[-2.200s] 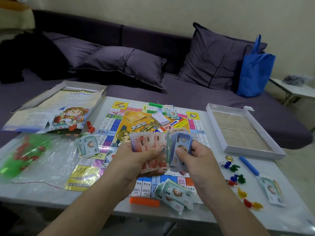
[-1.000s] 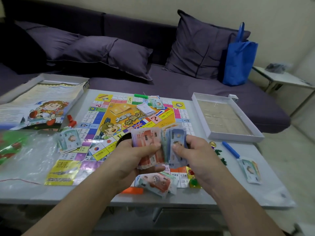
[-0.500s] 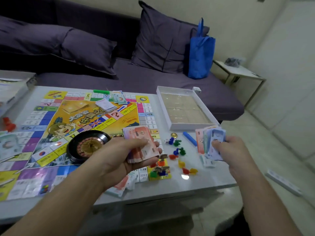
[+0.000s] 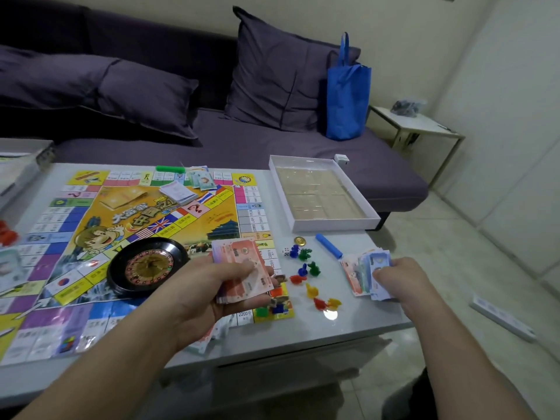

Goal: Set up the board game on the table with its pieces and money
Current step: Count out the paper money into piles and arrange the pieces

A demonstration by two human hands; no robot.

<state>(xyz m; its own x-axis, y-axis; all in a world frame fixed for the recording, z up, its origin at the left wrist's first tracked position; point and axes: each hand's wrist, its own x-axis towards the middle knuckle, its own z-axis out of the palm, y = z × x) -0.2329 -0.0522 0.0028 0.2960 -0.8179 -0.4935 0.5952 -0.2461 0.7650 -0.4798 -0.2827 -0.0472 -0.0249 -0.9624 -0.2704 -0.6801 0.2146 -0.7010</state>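
Orange-red banknotes [image 4: 242, 268] sit in the left hand [image 4: 212, 286], thumb on top and fingers curled under the stack, held over the near right corner of the game board [image 4: 145, 237]. Right hand [image 4: 397, 280] pinches a mixed fan of notes [image 4: 365, 271], low over the desk [image 4: 348, 325] right of the board; can't tell if the fan touches the surface. Board lies flat on the desk. Black roulette wheel [image 4: 145, 266] rests on it, just left of the left hand. Coloured pawns [image 4: 306, 274], white die [image 4: 286, 251], gold coin [image 4: 299, 240] and blue bar [image 4: 328, 246] lie between the hands. White box tray [image 4: 321, 194] sits behind them. More notes [image 4: 201, 178] at the board's far edge.
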